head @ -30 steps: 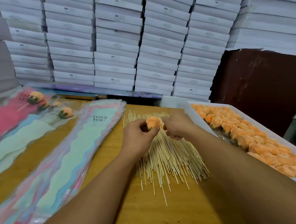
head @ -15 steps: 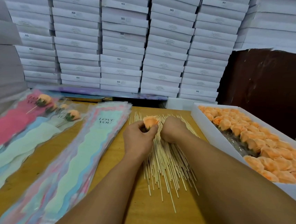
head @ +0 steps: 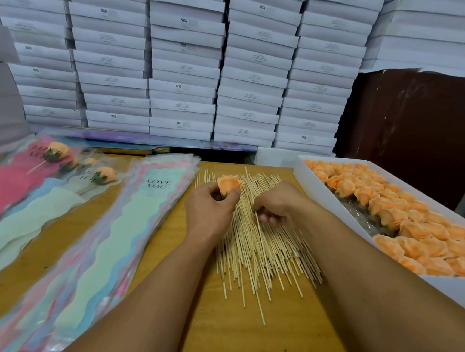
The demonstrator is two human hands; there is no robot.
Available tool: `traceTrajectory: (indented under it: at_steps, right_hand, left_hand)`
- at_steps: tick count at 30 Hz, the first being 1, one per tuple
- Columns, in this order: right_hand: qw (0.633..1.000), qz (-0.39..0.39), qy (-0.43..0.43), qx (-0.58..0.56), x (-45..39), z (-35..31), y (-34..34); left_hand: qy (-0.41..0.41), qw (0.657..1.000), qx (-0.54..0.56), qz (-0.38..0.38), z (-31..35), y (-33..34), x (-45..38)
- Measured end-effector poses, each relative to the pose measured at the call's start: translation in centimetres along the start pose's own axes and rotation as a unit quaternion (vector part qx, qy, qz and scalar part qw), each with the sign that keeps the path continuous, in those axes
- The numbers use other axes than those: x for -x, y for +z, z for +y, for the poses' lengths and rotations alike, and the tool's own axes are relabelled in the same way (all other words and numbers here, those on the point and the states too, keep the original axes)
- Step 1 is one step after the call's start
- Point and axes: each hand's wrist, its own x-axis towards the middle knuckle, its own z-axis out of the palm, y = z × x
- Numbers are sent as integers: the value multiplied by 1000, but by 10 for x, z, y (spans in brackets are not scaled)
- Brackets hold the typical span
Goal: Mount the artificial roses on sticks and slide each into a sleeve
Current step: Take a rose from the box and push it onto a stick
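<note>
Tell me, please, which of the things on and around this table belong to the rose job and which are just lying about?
In the job:
- rose held in the left hand
- stick pinched by the right hand
- stick pile
- tray of roses
- empty sleeves
- filled sleeves

Lying about:
- stacked white boxes
- brown panel

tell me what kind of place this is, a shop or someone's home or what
Most likely a small packing workshop or stockroom, not a home. Identical white boxes are stacked wall-high behind the table, a tray of orange roses sits at the right, and a heap of sticks and a stack of printed sleeves lie ready for assembly.
</note>
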Motion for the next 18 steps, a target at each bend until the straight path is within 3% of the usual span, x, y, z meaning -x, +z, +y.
traceTrajectory:
  at_steps: [7,14,18]
  right_hand:
    - [981,-81,-2,-175,31,9,-1]
    - [979,-144,-64,-126,62,16,9]
    - [974,-152,-130,-106,71,16,14]
  left_hand:
    - [-41,997,60,16,-2,-1,-3]
    - [-115,981,154,22,-2,-2,-6]
    - [-199,932,304,2,3,-6,-9]
